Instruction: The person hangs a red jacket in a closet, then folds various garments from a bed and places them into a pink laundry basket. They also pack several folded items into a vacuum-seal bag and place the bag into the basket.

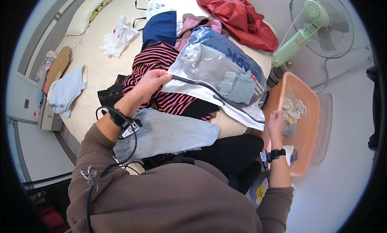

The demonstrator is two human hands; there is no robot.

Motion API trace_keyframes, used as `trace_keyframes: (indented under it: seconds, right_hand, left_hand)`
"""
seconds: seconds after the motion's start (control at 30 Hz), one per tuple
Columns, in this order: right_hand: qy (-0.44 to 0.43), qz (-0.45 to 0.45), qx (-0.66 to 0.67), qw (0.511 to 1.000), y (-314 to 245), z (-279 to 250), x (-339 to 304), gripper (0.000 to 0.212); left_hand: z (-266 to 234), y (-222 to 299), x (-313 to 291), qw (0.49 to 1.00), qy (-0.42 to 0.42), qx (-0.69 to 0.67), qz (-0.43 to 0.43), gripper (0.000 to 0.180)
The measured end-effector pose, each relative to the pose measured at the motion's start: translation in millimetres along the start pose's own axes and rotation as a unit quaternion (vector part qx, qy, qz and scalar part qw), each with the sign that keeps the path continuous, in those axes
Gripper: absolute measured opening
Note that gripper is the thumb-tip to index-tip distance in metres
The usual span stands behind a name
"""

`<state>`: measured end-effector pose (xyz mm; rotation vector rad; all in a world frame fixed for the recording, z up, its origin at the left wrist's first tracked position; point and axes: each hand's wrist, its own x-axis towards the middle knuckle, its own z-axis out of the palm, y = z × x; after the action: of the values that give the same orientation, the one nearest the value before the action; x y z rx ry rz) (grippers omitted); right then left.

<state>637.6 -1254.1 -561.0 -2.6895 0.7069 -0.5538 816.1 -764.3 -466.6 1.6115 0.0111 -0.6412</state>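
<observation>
A clear zip storage bag (201,59) with a white edge and a black zipper (213,91) lies across the clothes on the bed. Grey folded clothing (238,87) shows through its plastic. My left hand (155,83) pinches the bag's left corner at the zipper's end. Close by the opposite corner, my right hand (276,123) is closed; what its fingers hold, if anything, is hidden. Beneath my left forearm are a pink-and-black striped garment (151,61) and light blue jeans (169,130).
An orange plastic tub (308,132) holding some cloth stands at the right, with a green fan (316,19) behind it. On the bed (100,71) lie a red garment (242,19), a navy cloth (159,29), a white plastic bag (119,37) and folded light blue clothing (66,91).
</observation>
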Motion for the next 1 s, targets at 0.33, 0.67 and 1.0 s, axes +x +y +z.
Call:
trace_keyframes:
  seconds: [0.33,0.67,1.0]
  right_hand:
    - [-0.225,-0.321,0.394,0.831,-288,-9,-51,0.013]
    - [-0.232,-0.263,0.312,0.883,-320,-13,-55,0.014]
    - [-0.278,-0.170,0.301,0.896,-298,0,-35,0.013]
  left_hand:
    - [36,-22,-57,0.995,-0.075,0.027,0.051,0.020]
    - [24,-20,-48,0.983,-0.166,0.009,0.076,0.018]
    - [22,-9,-54,0.984,-0.140,0.083,0.070,0.029]
